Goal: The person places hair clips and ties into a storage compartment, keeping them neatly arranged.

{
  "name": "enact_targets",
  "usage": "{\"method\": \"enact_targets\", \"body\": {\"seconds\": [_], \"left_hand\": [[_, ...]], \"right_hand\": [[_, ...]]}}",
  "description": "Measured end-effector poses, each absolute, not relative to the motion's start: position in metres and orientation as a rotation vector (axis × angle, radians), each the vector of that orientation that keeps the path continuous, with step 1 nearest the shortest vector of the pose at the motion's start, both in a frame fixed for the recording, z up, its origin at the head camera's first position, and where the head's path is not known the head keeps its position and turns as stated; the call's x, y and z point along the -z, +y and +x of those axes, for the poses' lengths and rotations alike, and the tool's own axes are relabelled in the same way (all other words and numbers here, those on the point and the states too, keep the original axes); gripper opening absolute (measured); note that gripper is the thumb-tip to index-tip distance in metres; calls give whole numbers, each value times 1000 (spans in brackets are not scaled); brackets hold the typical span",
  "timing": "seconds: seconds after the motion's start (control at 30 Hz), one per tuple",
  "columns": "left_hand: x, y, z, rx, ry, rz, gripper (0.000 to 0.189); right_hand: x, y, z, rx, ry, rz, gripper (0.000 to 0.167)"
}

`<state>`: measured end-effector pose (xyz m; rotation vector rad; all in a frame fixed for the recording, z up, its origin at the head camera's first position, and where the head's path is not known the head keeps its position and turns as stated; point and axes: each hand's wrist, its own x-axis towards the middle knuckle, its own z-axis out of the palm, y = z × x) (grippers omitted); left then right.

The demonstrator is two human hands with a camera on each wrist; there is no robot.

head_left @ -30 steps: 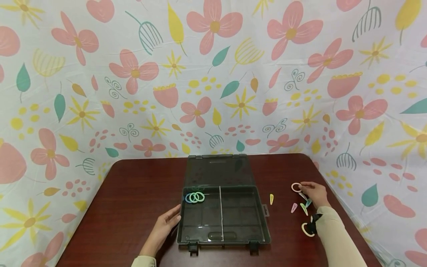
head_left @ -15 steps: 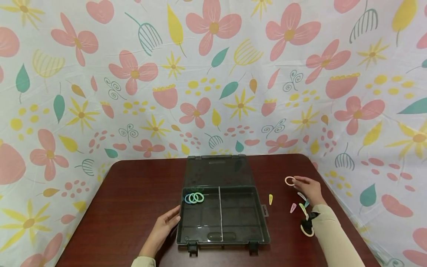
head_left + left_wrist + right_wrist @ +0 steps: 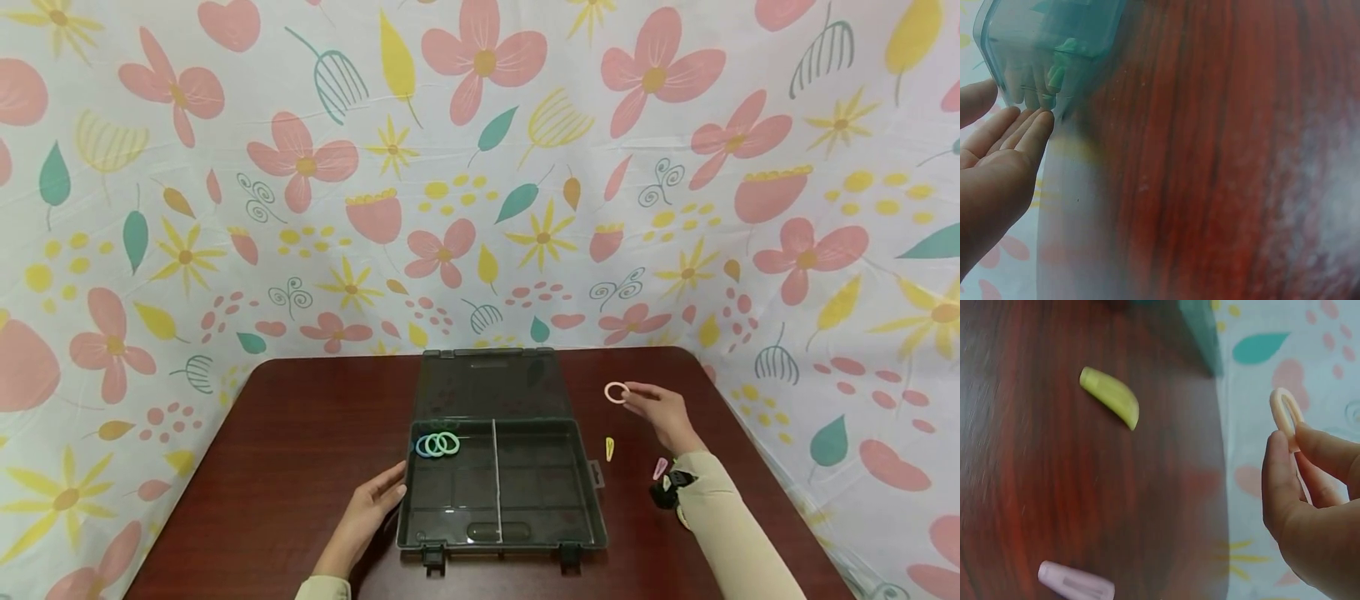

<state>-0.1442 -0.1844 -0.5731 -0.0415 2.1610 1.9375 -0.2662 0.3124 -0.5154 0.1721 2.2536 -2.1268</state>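
A pale peach, ring-shaped hair tie (image 3: 1279, 412), pinched between the right hand's (image 3: 664, 415) thumb and fingertips, has shifted left, nearer the smoky translucent plastic box (image 3: 547, 483) but outside it: a carry seems underway. The left hand's (image 3: 369, 504) nearly straight fingers touch the box.

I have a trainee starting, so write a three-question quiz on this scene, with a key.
1. True or false: the lid of the box is open.

2. What does the right hand pinch?
A) the yellow clip
B) the pink clip
C) a pale ring

3. Fill in: in the head view, the green and blue rings lie to the ____ of the divider.

Key: 1. True. 2. C. 3. Left.
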Motion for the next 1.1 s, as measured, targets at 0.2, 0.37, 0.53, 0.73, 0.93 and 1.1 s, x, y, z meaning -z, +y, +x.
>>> {"method": "enact_targets", "body": {"seconds": [0.2,0.37,0.53,0.73,0.93,1.1], "left_hand": [[574,-184,-144,-1951,2159,-45,52],[573,-183,-143,-1957,2159,-51,51],[571,-181,-142,-1964,2164,-50,50],[572,-182,-143,-1967,2170,-44,50],[574,-183,-143,-1962,2173,-32,50],[574,-183,-143,-1978,2174,-27,50]], "right_hand": [[510,291,-270,2082,2237,107,51],[505,273,-271,2070,2218,52,51],[501,250,-272,2048,2217,29,47],[497,217,-271,2048,2170,4,45],[495,188,-266,2016,2147,-60,42],[497,167,-266,2014,2132,-110,39]]}}
